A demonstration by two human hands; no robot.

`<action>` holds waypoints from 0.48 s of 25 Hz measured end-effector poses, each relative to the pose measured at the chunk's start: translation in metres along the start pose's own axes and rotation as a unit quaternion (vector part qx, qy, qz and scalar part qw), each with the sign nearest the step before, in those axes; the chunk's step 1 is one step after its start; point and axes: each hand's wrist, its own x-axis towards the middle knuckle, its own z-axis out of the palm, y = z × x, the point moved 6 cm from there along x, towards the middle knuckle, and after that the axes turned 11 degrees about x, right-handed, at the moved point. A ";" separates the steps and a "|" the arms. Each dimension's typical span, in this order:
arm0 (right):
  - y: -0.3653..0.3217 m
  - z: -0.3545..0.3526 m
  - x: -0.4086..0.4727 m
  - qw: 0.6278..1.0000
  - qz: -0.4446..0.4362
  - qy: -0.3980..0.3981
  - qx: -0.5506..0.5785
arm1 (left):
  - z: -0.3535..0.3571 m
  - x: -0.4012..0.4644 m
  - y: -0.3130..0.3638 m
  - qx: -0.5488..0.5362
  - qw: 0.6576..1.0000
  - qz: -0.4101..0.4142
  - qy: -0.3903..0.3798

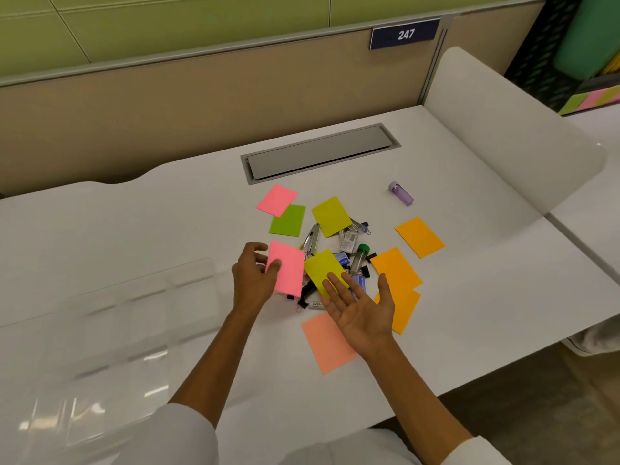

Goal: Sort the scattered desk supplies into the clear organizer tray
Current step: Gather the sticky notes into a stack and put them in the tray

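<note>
My left hand [251, 280] pinches the left edge of a pink sticky pad [288, 268] lying on the white desk. My right hand [359, 308] hovers palm-up and open, fingertips over a yellow pad [322, 266]. Between and behind the hands lies a heap of small supplies: a stapler [312, 239], binder clips [307, 292], staple boxes [349, 241] and a green-capped tube [359, 258]. More pads lie scattered: pink [276, 199], green [288, 221], yellow [332, 216], orange [419, 236], orange [396, 268], salmon [327, 342]. The clear organizer tray [110, 330] sits at the left.
A purple tube [401, 193] lies apart at the back right. A grey cable hatch [320, 152] is set into the desk [134, 229] behind the pile. A white curved divider [503, 129] borders the right side; a partition panel stands behind.
</note>
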 end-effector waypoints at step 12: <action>0.005 -0.004 -0.013 0.999 -0.011 -0.037 0.004 | 0.050 -0.022 0.039 0.019 0.991 0.118 -0.062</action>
